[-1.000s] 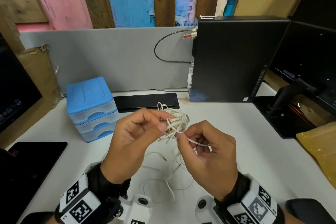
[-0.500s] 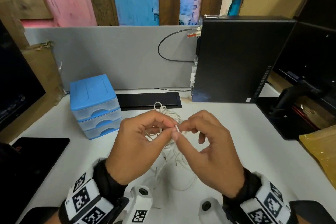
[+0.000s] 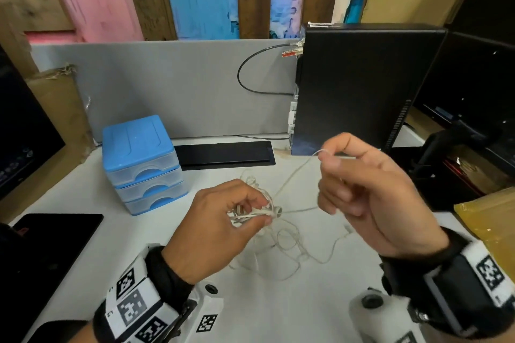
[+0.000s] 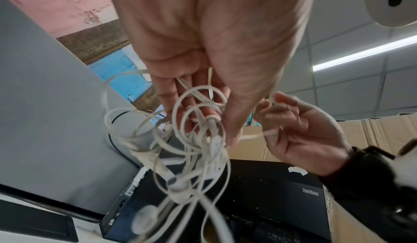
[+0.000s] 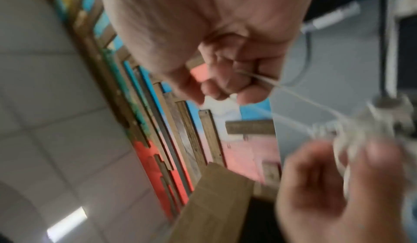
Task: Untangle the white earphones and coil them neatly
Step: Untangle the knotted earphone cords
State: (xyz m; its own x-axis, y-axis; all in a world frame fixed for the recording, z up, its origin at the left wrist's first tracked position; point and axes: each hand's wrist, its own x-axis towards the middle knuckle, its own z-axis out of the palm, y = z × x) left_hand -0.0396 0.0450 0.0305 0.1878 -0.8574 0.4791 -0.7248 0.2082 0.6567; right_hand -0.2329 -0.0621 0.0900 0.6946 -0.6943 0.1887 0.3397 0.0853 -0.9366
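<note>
The white earphones form a tangled bunch above the white desk. My left hand pinches the bunch at its knot, and loose loops hang below it onto the desk. In the left wrist view the earphones dangle in loops under my left hand, with an earbud low in the tangle. My right hand is raised up and to the right and pinches a strand drawn out of the bunch. Two taut strands run from my right hand toward the blurred earphones.
A blue three-drawer box stands left of the hands. A black computer case stands behind the right hand, with a flat black device beside it. A dark tablet lies at the left, a monitor stand and a yellow envelope at the right.
My hands were together at the tangle. My right hand has moved up and to the right, drawing a strand out of the bunch, which my left hand keeps hold of.
</note>
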